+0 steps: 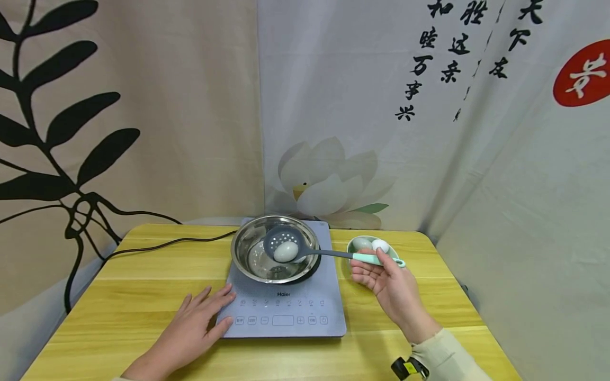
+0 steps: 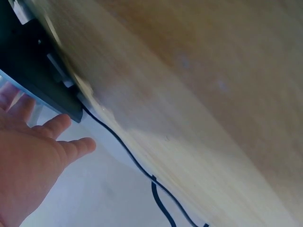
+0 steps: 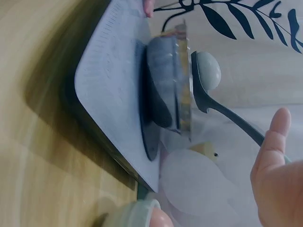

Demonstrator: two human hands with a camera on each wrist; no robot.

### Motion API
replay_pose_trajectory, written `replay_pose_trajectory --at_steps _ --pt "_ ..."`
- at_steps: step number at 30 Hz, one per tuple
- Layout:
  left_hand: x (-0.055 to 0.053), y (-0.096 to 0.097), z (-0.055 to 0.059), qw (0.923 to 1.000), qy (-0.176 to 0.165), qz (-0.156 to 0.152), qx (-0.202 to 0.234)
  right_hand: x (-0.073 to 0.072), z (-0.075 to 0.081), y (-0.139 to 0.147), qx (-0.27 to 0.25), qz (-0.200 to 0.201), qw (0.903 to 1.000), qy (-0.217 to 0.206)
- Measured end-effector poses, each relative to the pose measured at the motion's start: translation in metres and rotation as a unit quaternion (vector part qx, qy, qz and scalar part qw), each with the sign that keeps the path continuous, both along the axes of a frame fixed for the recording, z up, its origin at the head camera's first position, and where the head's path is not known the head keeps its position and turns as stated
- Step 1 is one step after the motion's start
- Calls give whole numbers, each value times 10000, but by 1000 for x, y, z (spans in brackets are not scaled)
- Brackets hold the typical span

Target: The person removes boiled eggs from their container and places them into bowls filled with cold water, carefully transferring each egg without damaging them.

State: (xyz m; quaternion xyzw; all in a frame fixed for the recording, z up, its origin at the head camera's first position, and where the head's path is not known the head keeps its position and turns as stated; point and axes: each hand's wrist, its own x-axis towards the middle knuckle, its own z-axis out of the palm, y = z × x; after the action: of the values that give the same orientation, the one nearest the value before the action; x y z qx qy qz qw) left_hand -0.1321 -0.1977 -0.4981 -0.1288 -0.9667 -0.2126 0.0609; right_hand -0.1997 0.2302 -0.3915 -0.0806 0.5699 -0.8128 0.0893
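In my right hand point(image 1: 393, 288) is the mint-green handle of a grey slotted spoon point(image 1: 332, 253), pinched between thumb and fingers. A pale egg point(image 1: 286, 252) lies in the spoon's perforated head, which is over a round steel pot point(image 1: 245, 259). The right wrist view shows the egg point(image 3: 208, 70) and spoon head just above the pot's rim point(image 3: 183, 80). My left hand point(image 1: 195, 323) lies spread, its fingertips at the left edge of the grey induction cooker point(image 1: 310, 296). From below, the left wrist view shows these straight fingers beside the cooker's dark underside point(image 2: 42, 71).
A small pale bowl point(image 1: 396, 253) with two eggs stands right of the cooker, partly behind my right hand. A black power cord point(image 1: 171, 242) runs left from the cooker across the wooden table point(image 1: 143, 280). Printed curtains point(image 1: 333, 106) hang behind the table.
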Motion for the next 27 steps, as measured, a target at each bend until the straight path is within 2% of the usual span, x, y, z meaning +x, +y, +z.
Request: replay_pose_trajectory --at_steps 9,12,16,20,25,27 --pt "0 1 -2 10000 62 -7 17 11 19 50 -400 -569 9976 65" --pt "0 0 -2 10000 65 -18 31 20 20 70 -594 -924 9937 207" --pt "0 -1 -2 10000 59 -26 29 33 14 95 -788 -1549 9841 363" --pt "1 -1 -1 10000 35 -34 12 43 4 109 -913 -2331 9679 206" --pt "0 -1 0 9999 41 -71 67 55 -6 110 -1042 -3457 9325 -102" --pt "-1 0 0 9999 59 -87 96 60 -10 105 -819 -3832 9200 -98"
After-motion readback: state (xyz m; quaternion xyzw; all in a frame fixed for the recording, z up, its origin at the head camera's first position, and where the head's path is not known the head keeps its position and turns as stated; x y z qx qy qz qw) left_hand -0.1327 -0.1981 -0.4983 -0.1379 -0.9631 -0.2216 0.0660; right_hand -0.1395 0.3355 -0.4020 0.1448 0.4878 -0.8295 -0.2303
